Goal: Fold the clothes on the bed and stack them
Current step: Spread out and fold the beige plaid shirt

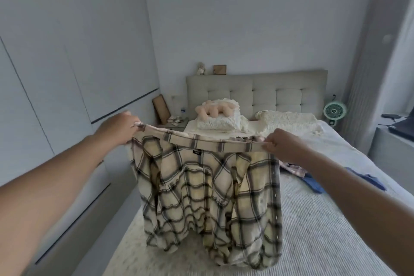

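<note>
A cream plaid shirt with dark check lines hangs in the air over the bed, its lower hem brushing the bedspread. My left hand grips the top edge at its left end. My right hand pinches the same edge at its right end, so the top is stretched flat between them. Behind my right forearm lie a pink plaid garment and a blue garment on the bed.
Grey wardrobe doors run along the left, close to the bed. Pillows and a pink plush toy sit by the headboard. A small fan and a desk stand at the right.
</note>
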